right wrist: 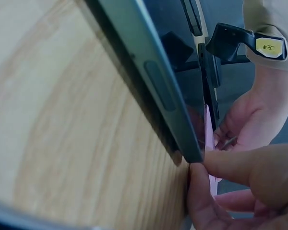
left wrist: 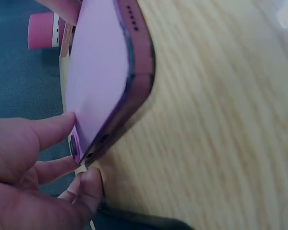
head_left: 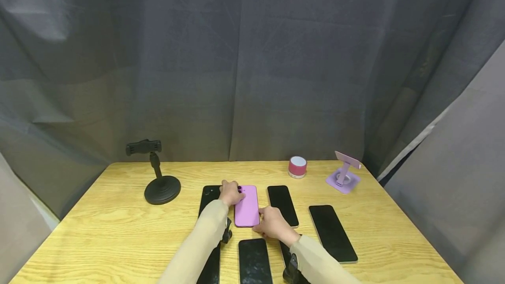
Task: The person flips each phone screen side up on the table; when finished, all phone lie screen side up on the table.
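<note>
A pink phone [head_left: 247,207] lies back side up on the wooden table, its camera corner at the far left. My left hand [head_left: 230,193] grips that far corner, with the thumb [left wrist: 55,129] on the back and the fingers at the edge. My right hand [head_left: 275,223] pinches the near right corner of the pink phone. In the right wrist view, a dark phone edge [right wrist: 156,81] in the foreground partly hides the pink phone. A black phone [head_left: 210,195] with its cameras up is beside my left hand; another black phone [head_left: 283,205] is beyond my right hand.
More dark phones lie nearby: one phone [head_left: 254,263] in front and one [head_left: 333,233] at right. A black phone stand [head_left: 162,189] stands at the back left. A pink round box [head_left: 297,168] and a lilac folding stand [head_left: 344,179] sit at the back right, before a grey curtain [head_left: 252,65].
</note>
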Demonstrator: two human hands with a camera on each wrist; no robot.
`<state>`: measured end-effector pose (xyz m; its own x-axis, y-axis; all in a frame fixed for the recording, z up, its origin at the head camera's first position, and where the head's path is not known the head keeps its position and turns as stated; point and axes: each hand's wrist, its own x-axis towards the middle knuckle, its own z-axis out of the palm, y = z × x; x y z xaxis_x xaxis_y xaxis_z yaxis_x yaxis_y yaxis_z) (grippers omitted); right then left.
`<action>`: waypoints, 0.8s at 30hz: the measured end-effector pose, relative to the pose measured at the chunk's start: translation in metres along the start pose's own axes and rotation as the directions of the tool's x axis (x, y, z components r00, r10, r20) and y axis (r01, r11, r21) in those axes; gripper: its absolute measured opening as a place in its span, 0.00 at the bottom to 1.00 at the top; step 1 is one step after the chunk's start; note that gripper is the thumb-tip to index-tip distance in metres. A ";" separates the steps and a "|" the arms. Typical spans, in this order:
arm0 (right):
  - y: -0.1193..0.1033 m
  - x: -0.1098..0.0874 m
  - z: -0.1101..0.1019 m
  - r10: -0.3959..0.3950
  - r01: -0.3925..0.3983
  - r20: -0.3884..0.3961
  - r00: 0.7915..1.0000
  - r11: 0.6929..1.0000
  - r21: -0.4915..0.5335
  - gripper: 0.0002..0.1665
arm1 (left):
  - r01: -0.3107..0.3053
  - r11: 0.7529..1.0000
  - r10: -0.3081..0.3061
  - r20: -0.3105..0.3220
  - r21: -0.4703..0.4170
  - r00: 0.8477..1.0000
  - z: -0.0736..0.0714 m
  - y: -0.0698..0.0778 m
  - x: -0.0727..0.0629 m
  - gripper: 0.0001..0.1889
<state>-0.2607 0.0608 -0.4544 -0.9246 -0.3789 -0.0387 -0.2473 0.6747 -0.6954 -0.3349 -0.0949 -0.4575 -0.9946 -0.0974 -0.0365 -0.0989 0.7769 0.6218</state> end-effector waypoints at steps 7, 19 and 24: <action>0.001 0.002 0.001 0.015 -0.015 0.004 1.000 1.000 -0.012 0.11 | 0.014 1.000 -0.014 0.013 -0.009 1.000 -0.002 0.004 -0.004 0.21; 0.003 0.004 0.001 -0.013 0.013 0.011 1.000 0.999 -0.053 0.10 | 0.033 0.999 -0.033 -0.012 0.013 0.999 -0.002 0.004 -0.003 0.17; 0.004 0.004 0.001 -0.032 0.033 0.009 0.999 0.997 -0.064 0.11 | 0.035 0.999 -0.035 -0.017 0.002 0.999 -0.001 0.003 -0.003 0.16</action>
<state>-0.2649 0.0609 -0.4579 -0.9135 -0.4062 -0.0226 -0.2957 0.7011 -0.6489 -0.3324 -0.0932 -0.4553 -0.9898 -0.1351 -0.0444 -0.1334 0.7743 0.6186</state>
